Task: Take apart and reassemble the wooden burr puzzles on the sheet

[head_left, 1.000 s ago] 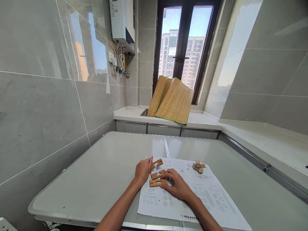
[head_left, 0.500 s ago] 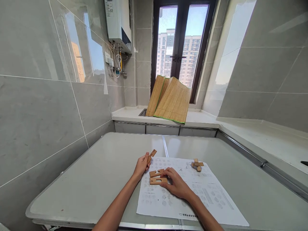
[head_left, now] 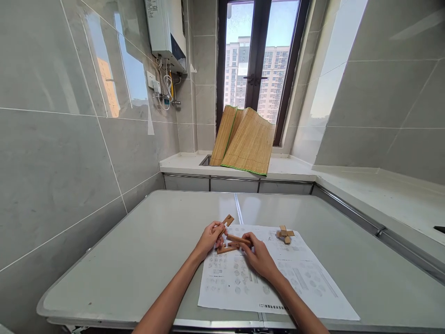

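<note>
My left hand (head_left: 209, 238) is closed on a flat wooden puzzle piece marked 3 (head_left: 228, 219), which tilts up and to the right. My right hand (head_left: 257, 256) pinches a wooden slotted puzzle piece (head_left: 238, 239) by its right end, raised above the sheet and seen nearly edge-on. Its left end is close to the left fingers; whether they touch it I cannot tell. Below both hands a notched wooden piece (head_left: 225, 250) lies on the printed paper sheet (head_left: 278, 297), partly hidden by the fingers.
On the sheet's far right part sits a small cross-shaped wooden puzzle (head_left: 285, 234). The sheet lies on a pale folding table (head_left: 132, 260) with a centre seam. Behind it, a bamboo mat (head_left: 250, 144) leans on the white counter (head_left: 292, 172) by the window.
My right hand has lifted the slotted piece from the sheet and turned it. My left hand has moved right with its piece, bringing the hands closer together. The view has shifted slightly.
</note>
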Tool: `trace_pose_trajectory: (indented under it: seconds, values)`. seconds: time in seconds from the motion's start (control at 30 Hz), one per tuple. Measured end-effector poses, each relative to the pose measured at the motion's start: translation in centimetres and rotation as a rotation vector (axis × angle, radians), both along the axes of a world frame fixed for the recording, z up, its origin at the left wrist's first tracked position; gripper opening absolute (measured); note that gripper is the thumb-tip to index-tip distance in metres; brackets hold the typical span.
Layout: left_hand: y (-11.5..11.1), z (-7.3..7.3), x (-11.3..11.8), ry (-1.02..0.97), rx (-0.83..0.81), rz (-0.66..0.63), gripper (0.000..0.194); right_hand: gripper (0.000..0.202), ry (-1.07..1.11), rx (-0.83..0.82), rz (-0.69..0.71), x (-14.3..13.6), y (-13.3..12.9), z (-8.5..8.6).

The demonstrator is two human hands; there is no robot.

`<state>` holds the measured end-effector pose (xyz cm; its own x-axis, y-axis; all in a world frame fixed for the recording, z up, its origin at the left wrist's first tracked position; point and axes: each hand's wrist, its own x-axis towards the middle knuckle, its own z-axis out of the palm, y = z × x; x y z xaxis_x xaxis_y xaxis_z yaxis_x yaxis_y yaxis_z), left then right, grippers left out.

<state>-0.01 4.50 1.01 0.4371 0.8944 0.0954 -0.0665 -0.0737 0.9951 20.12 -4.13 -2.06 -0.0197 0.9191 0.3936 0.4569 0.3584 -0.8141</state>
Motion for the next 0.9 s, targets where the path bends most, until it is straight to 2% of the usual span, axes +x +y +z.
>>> trace_pose_trajectory:
  seconds: [0.23, 0.37, 0.53, 0.73, 0.9]
  values:
    - [-0.1, -0.6, 0.4, 0.021, -0.003, -0.034, 0.051, 0.028, 0.092, 0.017, -0.155, 0.3, 0.5, -0.5]
    - [-0.8, -0.3, 0.6, 0.043, -0.020, -0.124, 0.048, 0.038, 0.079, 0.041, -0.169, 0.4, 0.5, -0.3]
    - [-1.4, -0.1, 1.0, 0.066, -0.020, -0.230, 0.050, 0.040, 0.088, 0.048, -0.187, 0.5, 0.6, -0.4]
    - [-1.7, -0.3, 1.4, 0.136, 0.052, -0.247, 0.049, 0.042, 0.068, 0.056, -0.182, 0.5, 0.5, -0.2]
    - [-2.2, 0.2, 1.5, 0.144, 0.088, -0.251, 0.049, 0.046, 0.027, 0.061, -0.166, 0.4, 0.1, 0.1]
